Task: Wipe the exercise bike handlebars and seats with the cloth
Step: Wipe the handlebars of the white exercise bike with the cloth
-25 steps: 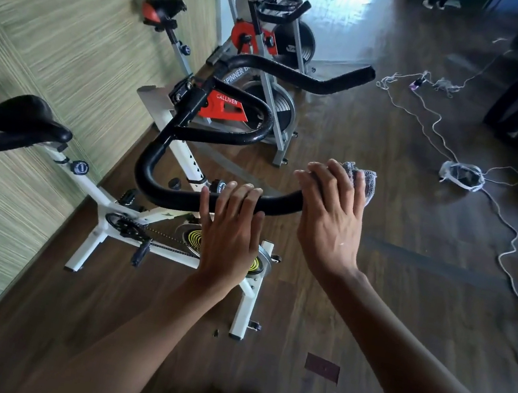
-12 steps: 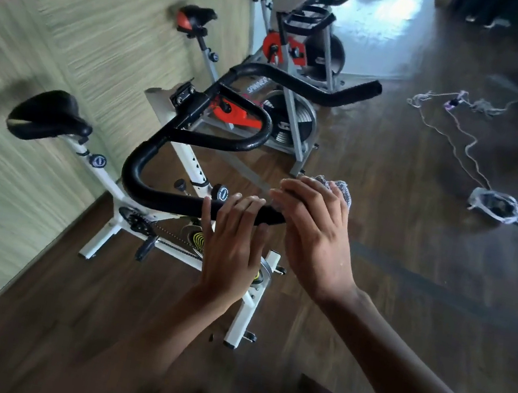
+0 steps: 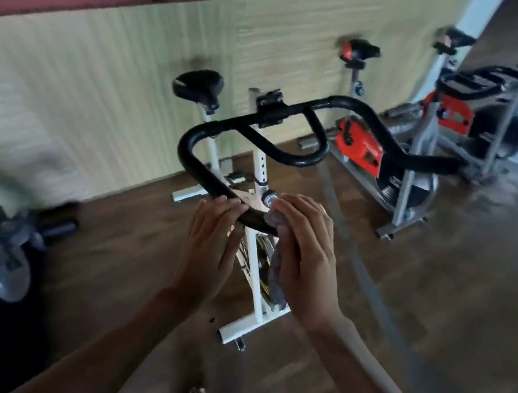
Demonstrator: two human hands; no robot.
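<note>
Fingers (image 3: pixel 302 214) of my right hand (image 3: pixel 305 262) curl over the grey knitted cloth (image 3: pixel 276 220), pressing it on the near end of the black padded handlebar (image 3: pixel 194 165). My left hand (image 3: pixel 212 240) rests just beside it, fingers straight and together. From the cloth the bar's long axis runs away up-left, under my left hand.

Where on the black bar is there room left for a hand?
The bend of the handlebar is bare, between the left hand and the middle clamp. Its far arm, toward the red bike, is bare too. The near end is crowded: left hand, right hand and cloth.
</note>
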